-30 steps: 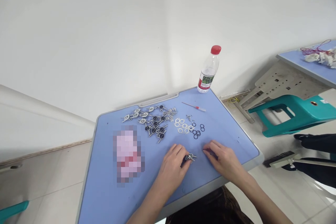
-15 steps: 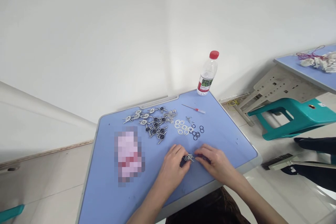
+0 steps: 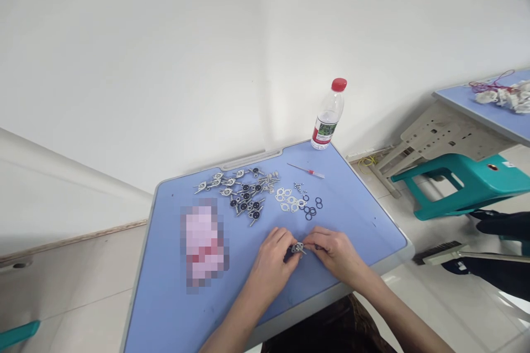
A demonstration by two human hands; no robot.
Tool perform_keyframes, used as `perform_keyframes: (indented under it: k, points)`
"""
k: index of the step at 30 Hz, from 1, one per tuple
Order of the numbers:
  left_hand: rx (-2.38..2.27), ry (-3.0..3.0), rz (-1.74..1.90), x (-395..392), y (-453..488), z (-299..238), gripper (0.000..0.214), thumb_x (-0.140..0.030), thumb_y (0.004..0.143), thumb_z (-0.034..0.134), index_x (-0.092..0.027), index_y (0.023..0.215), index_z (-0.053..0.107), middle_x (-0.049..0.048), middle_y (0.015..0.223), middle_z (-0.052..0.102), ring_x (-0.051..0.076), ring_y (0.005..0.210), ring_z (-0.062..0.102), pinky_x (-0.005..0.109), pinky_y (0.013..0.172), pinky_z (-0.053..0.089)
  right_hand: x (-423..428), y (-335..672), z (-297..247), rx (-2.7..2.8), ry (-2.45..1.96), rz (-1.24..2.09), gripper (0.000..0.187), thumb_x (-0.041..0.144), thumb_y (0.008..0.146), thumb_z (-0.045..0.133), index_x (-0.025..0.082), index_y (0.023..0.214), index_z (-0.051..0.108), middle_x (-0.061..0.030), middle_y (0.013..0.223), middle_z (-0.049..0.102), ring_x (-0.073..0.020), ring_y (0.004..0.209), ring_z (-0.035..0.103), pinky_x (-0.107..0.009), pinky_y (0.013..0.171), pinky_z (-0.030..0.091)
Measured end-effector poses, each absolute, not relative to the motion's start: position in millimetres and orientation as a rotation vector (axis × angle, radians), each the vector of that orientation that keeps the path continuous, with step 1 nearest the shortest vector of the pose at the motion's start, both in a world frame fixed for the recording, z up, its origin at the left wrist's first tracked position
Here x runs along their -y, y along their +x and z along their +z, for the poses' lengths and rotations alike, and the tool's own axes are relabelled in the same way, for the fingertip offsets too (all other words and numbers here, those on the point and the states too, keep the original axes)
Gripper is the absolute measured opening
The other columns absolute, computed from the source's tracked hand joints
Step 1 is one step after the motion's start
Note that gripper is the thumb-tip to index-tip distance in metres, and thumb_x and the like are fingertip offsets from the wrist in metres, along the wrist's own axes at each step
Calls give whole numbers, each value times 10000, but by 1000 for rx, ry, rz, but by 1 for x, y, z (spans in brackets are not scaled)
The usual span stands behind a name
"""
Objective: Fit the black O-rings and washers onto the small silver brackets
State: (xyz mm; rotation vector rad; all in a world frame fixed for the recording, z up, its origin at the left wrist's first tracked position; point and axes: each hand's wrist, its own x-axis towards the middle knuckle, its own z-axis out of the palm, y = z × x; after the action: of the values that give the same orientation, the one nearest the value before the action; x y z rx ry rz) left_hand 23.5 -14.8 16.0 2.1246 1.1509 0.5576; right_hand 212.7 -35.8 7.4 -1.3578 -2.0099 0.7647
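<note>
Near the front of the blue desk, my left hand is closed on a small metal flanged fitting with a thin stem. My right hand is at the fitting's right side, thumb and fingers pinched together, with the fingertips at its edge. Whatever sits between those fingertips is too small to tell. Beyond my hands lie flat oval metal gaskets, several black rubber rings and tiny metal balls. To their left is a pile of metal fittings with black round centres, and flanged fittings without them.
A red-handled screwdriver lies at the back right, near a red-capped water bottle. A blurred-out pink item is on the desk's left. At right stand a green stool, a second desk and a broom.
My right hand has moved slightly left, bringing its fingertips against the fitting's edge. My left hand keeps the fitting in about the same place.
</note>
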Motion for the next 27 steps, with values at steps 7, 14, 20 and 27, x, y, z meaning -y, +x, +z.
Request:
perform_keyframes:
  k: [7,14,20,27]
  points:
    - [-1142,2115,548,14,23,17,148,-65,826,556,-198,771,523,0,812,577,181,813,514,311,739,418,36,211,7,2013,-1380,762,263,70,888,475,222,845,685,-9,782,673,-141,682,640,-228,618,467]
    - [-1167,2079,551,13,23,21,147,-67,811,554,-201,763,517,5,834,584,189,831,531,316,738,426,29,225,11,1992,-1513,659,156,168,912,512,219,888,657,-18,845,666,-154,711,637,-253,634,473]
    - [-1181,2089,583,12,22,22,147,-61,795,555,-203,765,527,-1,824,585,185,813,538,313,724,427,9,255,18,1907,-1667,501,169,230,918,483,221,925,652,-27,925,682,-155,678,637,-281,642,484]
    - [-1217,2088,630,7,18,20,134,-76,778,578,-201,749,539,-3,806,590,187,814,547,300,712,425,-31,262,24,1980,-1671,453,156,215,897,521,213,881,677,-20,901,684,-150,709,624,-268,666,449]
